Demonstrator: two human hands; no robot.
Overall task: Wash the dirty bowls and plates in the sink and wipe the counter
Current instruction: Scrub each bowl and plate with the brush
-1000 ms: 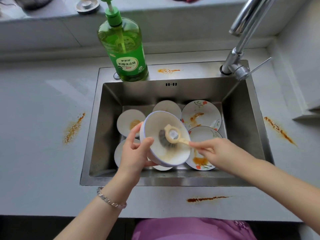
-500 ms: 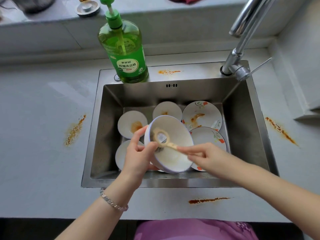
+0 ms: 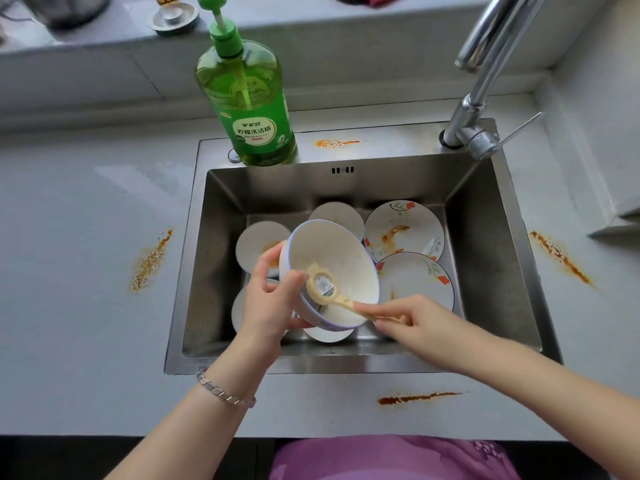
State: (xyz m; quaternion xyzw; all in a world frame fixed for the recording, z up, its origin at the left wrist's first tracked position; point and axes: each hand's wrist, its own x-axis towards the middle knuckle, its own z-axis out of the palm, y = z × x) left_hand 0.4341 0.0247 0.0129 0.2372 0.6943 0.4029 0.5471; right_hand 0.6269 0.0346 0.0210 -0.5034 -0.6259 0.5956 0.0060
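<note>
Over the steel sink (image 3: 485, 209) my left hand (image 3: 273, 303) grips a white bowl (image 3: 343, 258) with a blue rim, tilted toward me. My right hand (image 3: 419, 323) holds the handle of a beige dish brush (image 3: 323, 284), whose round head presses against the bowl's inner left wall. Below lie several dirty dishes: two flowered plates (image 3: 405, 230) with orange sauce at the right, and white bowls (image 3: 259, 242) at the left, partly hidden by the held bowl.
A green dish soap bottle (image 3: 249, 109) stands on the sink's back rim; the faucet (image 3: 485, 81) rises at the back right. Orange stains mark the grey counter: left (image 3: 150, 261), right (image 3: 559, 256), front (image 3: 415, 398), and behind the sink (image 3: 336, 143).
The brush head has slid from the bowl's centre to its left inner wall. My right hand has moved left and nearer; the bowl has shifted slightly right.
</note>
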